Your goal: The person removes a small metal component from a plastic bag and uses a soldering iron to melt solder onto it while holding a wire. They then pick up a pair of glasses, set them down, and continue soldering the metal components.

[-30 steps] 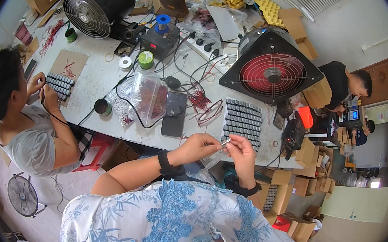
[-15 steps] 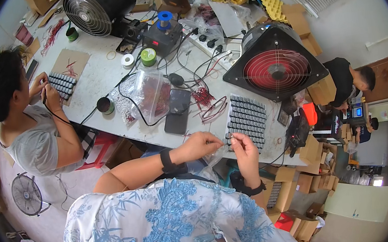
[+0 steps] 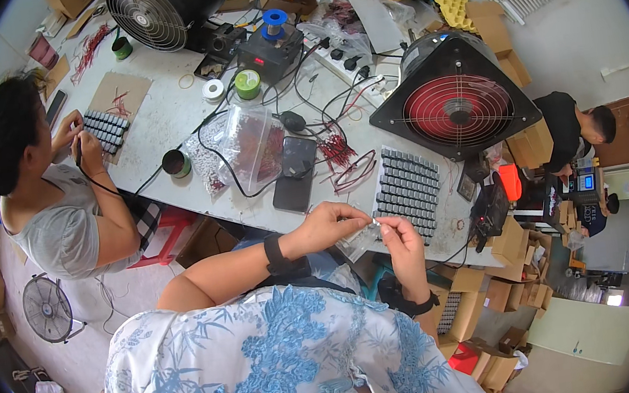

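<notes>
One small pale piece (image 3: 376,222) sits between the fingertips of the two hands, just off the near left edge of a white board with rows of grey blocks (image 3: 407,194). Its shape is hard to make out: it is tiny, and the fingers cover most of it. The left hand (image 3: 326,228) has thumb and forefinger brought together at the piece's left side; whether they clamp it or merely touch it, I cannot tell. The right hand (image 3: 404,244) pinches at the other side, thumb and forefinger nearly closed on it, the remaining fingers partly hidden behind. Beneath the hands, a clear plastic bag (image 3: 355,248) is partly covered, its contents unclear.

Farther out on the white table (image 3: 236,225) lie a pair of eyeglasses (image 3: 355,174), a dark flat slab (image 3: 295,192) and a bag of red wires (image 3: 250,145), blurred by its plastic. A square-framed fan (image 3: 458,106) stands beyond the board. Behind the wires, a black box (image 3: 271,55) shows a lit red readout, and a green tin (image 3: 247,84) carries a label too small to read. A big black fan (image 3: 169,11) is cut off by the upper edge.

At the left, a seated co-worker (image 3: 61,217) bends over another set of grey blocks (image 3: 107,129), fingers hiding part of it. At the right, a machine (image 3: 588,182) has a lit blue screen with unclear characters; a second co-worker (image 3: 559,126) is partly hidden by the fan and a carton (image 3: 532,144).
</notes>
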Tool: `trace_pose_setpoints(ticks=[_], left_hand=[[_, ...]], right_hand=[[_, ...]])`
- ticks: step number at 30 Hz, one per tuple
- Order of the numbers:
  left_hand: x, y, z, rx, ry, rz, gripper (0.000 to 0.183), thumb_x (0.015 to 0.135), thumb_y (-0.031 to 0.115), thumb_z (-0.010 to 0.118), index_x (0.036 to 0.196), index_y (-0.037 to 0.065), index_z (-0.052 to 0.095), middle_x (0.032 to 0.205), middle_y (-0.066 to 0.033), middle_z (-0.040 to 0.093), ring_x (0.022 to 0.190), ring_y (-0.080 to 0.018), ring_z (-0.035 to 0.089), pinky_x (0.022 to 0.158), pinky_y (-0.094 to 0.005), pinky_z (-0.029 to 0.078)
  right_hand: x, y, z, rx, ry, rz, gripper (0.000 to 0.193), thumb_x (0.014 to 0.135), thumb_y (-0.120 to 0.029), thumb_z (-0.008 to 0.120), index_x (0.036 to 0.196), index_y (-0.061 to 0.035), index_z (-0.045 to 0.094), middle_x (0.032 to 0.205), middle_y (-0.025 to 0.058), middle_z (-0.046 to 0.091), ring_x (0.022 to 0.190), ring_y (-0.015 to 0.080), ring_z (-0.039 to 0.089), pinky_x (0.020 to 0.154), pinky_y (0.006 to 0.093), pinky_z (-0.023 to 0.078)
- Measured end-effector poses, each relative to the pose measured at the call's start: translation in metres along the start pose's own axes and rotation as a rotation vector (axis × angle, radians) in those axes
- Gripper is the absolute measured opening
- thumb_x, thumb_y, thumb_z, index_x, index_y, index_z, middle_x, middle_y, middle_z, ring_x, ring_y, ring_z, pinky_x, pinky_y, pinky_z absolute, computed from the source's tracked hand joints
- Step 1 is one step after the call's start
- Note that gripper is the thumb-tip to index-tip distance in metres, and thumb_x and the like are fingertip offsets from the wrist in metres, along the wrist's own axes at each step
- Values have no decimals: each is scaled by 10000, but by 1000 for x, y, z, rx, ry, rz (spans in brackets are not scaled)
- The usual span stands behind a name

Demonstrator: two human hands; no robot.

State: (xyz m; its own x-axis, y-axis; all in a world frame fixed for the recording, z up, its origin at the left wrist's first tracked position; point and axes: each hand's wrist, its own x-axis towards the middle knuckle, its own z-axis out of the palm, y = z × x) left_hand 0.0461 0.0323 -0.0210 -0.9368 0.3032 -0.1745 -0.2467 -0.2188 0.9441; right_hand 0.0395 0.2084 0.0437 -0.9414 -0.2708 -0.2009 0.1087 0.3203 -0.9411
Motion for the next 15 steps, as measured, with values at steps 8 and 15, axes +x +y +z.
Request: trace_pose_setpoints(ticks=[8,15], left_hand=[[0,2,2,-43,-6,26,186,860,159,580,984,43,655,775,37,600,583,-6,459,487,-160,359],[-5,8,-9,-392,-13,-39,504,877,116,538,1339,87,339,773,4,591,643,-33,504,562,-191,416]], right_hand=[[-1,6,-3,16,-13,-7,149,880,-90,519,991,-9,575,760,-40,486,680,35,406,622,170,348],[-2,8,-10,188,178,-132,132,896,-63,475,967,-16,576,840,7,511,684,62,458,626,183,377]])
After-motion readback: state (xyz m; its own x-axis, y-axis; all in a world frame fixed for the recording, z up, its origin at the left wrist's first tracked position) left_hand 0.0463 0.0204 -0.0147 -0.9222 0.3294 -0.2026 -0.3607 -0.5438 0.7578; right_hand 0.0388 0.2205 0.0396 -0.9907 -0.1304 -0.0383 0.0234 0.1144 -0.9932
